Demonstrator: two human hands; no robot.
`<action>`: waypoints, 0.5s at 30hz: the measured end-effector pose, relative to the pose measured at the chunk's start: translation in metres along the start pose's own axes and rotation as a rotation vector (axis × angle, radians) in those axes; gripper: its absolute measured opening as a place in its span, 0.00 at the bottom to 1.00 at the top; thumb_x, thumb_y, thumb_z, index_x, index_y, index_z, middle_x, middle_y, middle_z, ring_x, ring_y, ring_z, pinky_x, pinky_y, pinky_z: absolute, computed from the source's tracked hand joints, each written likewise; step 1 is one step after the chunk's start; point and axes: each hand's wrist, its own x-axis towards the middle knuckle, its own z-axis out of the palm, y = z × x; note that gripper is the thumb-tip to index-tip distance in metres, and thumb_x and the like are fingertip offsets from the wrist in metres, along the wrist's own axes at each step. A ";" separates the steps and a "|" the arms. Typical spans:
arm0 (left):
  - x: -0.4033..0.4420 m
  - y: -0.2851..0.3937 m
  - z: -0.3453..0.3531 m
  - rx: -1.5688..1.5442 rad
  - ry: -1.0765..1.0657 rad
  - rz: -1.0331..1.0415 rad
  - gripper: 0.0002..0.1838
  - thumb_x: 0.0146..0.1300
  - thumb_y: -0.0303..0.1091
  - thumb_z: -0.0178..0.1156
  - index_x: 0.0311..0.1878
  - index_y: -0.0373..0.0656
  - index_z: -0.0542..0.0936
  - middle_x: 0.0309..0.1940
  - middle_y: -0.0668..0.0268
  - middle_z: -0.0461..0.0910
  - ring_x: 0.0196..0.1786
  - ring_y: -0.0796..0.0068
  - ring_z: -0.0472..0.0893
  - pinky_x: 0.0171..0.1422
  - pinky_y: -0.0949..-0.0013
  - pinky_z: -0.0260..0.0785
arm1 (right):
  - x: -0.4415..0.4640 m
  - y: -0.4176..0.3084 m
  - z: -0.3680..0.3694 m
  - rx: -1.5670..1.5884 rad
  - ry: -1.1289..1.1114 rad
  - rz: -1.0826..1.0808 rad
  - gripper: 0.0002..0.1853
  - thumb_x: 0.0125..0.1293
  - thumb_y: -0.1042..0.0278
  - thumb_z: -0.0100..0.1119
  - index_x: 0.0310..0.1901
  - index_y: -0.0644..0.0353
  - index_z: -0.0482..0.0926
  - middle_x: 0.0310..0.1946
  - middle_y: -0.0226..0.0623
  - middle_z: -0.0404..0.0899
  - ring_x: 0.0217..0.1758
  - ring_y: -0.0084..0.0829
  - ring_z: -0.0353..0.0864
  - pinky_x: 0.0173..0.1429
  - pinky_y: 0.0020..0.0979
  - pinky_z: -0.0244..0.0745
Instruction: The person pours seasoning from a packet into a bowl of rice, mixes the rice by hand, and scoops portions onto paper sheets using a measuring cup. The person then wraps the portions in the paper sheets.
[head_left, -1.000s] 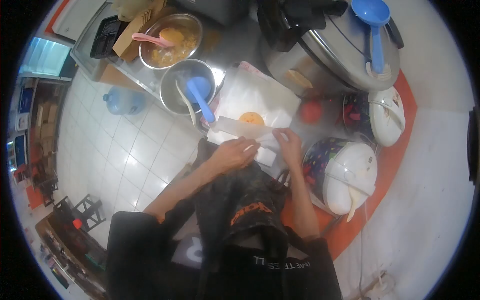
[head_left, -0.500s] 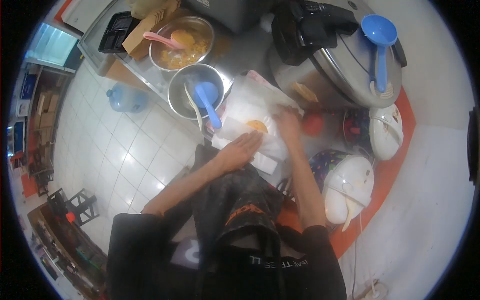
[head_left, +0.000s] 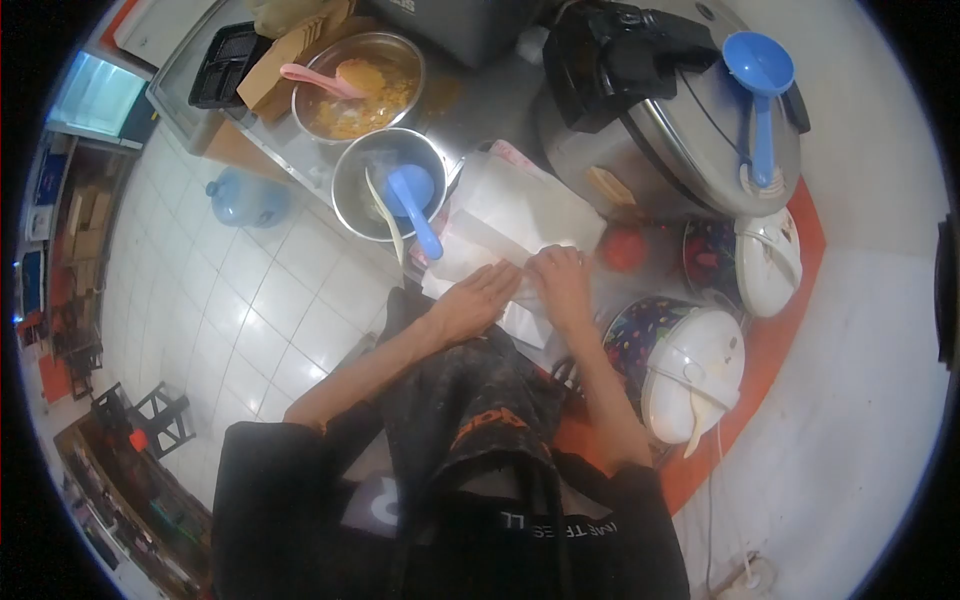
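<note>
White wrapping paper [head_left: 492, 238] lies in front of me, its near part folded over. My left hand [head_left: 480, 298] presses on the fold, fingers closed together over the paper. Beside it, my right hand [head_left: 562, 285] curls its fingers around the paper's right side, the two hands' fingertips nearly touching. The round orange-yellow food is hidden beneath the paper and my fingers. A stack of white paper sheets [head_left: 550, 195] lies under and behind the packet.
A steel pot [head_left: 345, 205] with a blue ladle [head_left: 415, 200] stands ahead left. Behind it is a bowl [head_left: 420, 85] of yellow food with a pink spoon [head_left: 318, 78]. On the right stand a large steel cooker [head_left: 590, 150] and two lidded containers [head_left: 697, 375].
My right hand has come down and nearer to my left hand, taking the paper's side. The paper now covers the orange-yellow food that was showing.
</note>
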 end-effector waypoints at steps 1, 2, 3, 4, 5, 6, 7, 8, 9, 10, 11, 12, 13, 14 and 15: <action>-0.001 0.000 -0.001 -0.025 -0.016 0.003 0.34 0.70 0.39 0.58 0.74 0.33 0.64 0.76 0.50 0.63 0.80 0.55 0.60 0.84 0.57 0.50 | -0.004 -0.002 0.001 0.009 0.015 0.018 0.06 0.62 0.67 0.65 0.41 0.51 0.81 0.42 0.30 0.77 0.53 0.37 0.75 0.63 0.46 0.63; -0.001 -0.001 -0.002 -0.025 -0.017 0.007 0.34 0.70 0.39 0.58 0.74 0.33 0.64 0.76 0.50 0.63 0.80 0.55 0.60 0.84 0.57 0.50 | -0.007 -0.004 0.002 0.009 0.017 0.021 0.06 0.62 0.67 0.65 0.41 0.51 0.81 0.42 0.30 0.77 0.53 0.37 0.75 0.63 0.46 0.63; -0.001 -0.003 -0.003 -0.033 -0.004 0.017 0.32 0.70 0.38 0.58 0.73 0.33 0.66 0.75 0.50 0.64 0.80 0.55 0.61 0.84 0.56 0.52 | -0.010 -0.005 0.003 0.013 0.036 0.021 0.07 0.61 0.68 0.66 0.41 0.51 0.82 0.43 0.30 0.76 0.53 0.37 0.75 0.63 0.46 0.63; -0.002 -0.004 -0.004 -0.042 0.009 0.028 0.31 0.70 0.37 0.58 0.72 0.33 0.67 0.74 0.50 0.65 0.80 0.55 0.61 0.83 0.56 0.53 | -0.013 -0.005 0.005 0.018 0.055 0.020 0.07 0.61 0.68 0.66 0.41 0.51 0.82 0.44 0.30 0.76 0.54 0.37 0.74 0.63 0.46 0.63; -0.003 -0.006 -0.005 -0.042 0.007 0.032 0.31 0.70 0.37 0.58 0.72 0.33 0.67 0.74 0.50 0.65 0.80 0.55 0.61 0.83 0.56 0.53 | -0.015 -0.005 0.006 0.018 0.057 0.024 0.07 0.61 0.68 0.66 0.41 0.51 0.82 0.44 0.30 0.76 0.54 0.37 0.74 0.63 0.46 0.63; -0.003 -0.008 -0.010 -0.016 0.080 0.051 0.29 0.70 0.37 0.58 0.71 0.34 0.69 0.74 0.50 0.66 0.79 0.55 0.62 0.83 0.56 0.54 | -0.017 -0.005 0.006 0.020 0.064 0.022 0.08 0.61 0.68 0.66 0.42 0.51 0.83 0.44 0.30 0.76 0.54 0.37 0.74 0.64 0.46 0.63; -0.001 -0.009 -0.015 0.009 0.152 0.069 0.27 0.69 0.36 0.58 0.69 0.35 0.71 0.73 0.51 0.67 0.79 0.55 0.63 0.83 0.55 0.55 | -0.019 -0.005 0.007 0.022 0.071 0.021 0.08 0.61 0.68 0.66 0.42 0.51 0.83 0.44 0.30 0.76 0.55 0.37 0.75 0.64 0.46 0.63; 0.003 -0.008 -0.020 0.006 0.149 0.073 0.27 0.69 0.36 0.58 0.69 0.35 0.71 0.73 0.51 0.67 0.79 0.55 0.63 0.83 0.55 0.55 | -0.021 -0.005 0.008 0.022 0.070 0.026 0.08 0.61 0.68 0.66 0.42 0.51 0.83 0.44 0.30 0.76 0.55 0.37 0.75 0.64 0.46 0.63; 0.012 -0.008 -0.028 -0.022 0.241 0.061 0.26 0.67 0.35 0.58 0.67 0.34 0.72 0.71 0.49 0.69 0.77 0.52 0.65 0.82 0.53 0.56 | -0.022 -0.005 0.010 0.025 0.075 0.029 0.08 0.61 0.69 0.66 0.43 0.51 0.83 0.45 0.30 0.77 0.55 0.37 0.75 0.65 0.46 0.63; 0.019 -0.010 -0.034 -0.051 0.333 0.049 0.26 0.64 0.33 0.57 0.64 0.33 0.73 0.69 0.47 0.70 0.75 0.49 0.66 0.81 0.52 0.57 | -0.024 -0.004 0.011 0.027 0.080 0.031 0.08 0.61 0.69 0.66 0.43 0.52 0.83 0.46 0.30 0.77 0.56 0.37 0.75 0.65 0.46 0.63; 0.024 -0.016 -0.028 -0.054 0.334 0.054 0.26 0.64 0.33 0.57 0.64 0.33 0.73 0.69 0.47 0.70 0.75 0.49 0.66 0.81 0.52 0.57 | -0.026 -0.003 0.011 0.024 0.081 0.035 0.08 0.61 0.69 0.66 0.43 0.52 0.83 0.46 0.30 0.77 0.56 0.37 0.75 0.65 0.46 0.63; 0.028 -0.026 -0.013 -0.025 0.306 0.065 0.24 0.65 0.34 0.57 0.63 0.34 0.74 0.68 0.49 0.72 0.75 0.50 0.67 0.80 0.51 0.58 | -0.028 -0.001 0.012 0.024 0.057 0.024 0.09 0.61 0.70 0.65 0.44 0.52 0.83 0.47 0.31 0.77 0.56 0.37 0.75 0.65 0.47 0.63; 0.030 -0.031 -0.005 0.003 0.278 0.076 0.22 0.66 0.34 0.57 0.62 0.35 0.75 0.67 0.50 0.74 0.74 0.52 0.68 0.80 0.50 0.58 | -0.028 -0.001 0.011 0.026 0.033 0.011 0.09 0.62 0.70 0.65 0.44 0.52 0.83 0.48 0.31 0.77 0.56 0.37 0.76 0.65 0.47 0.63; 0.029 -0.034 0.004 0.005 0.281 0.078 0.22 0.66 0.34 0.57 0.62 0.35 0.75 0.67 0.50 0.74 0.74 0.52 0.68 0.80 0.50 0.58 | -0.030 0.000 0.009 0.023 0.036 0.011 0.09 0.62 0.70 0.65 0.44 0.52 0.83 0.48 0.31 0.77 0.56 0.37 0.76 0.65 0.47 0.63; 0.027 -0.036 0.006 -0.014 0.257 0.076 0.21 0.67 0.34 0.56 0.61 0.35 0.76 0.66 0.52 0.75 0.73 0.54 0.69 0.80 0.51 0.59 | -0.032 -0.002 0.006 0.039 0.070 0.062 0.09 0.61 0.71 0.65 0.44 0.52 0.83 0.48 0.31 0.77 0.56 0.38 0.76 0.65 0.47 0.63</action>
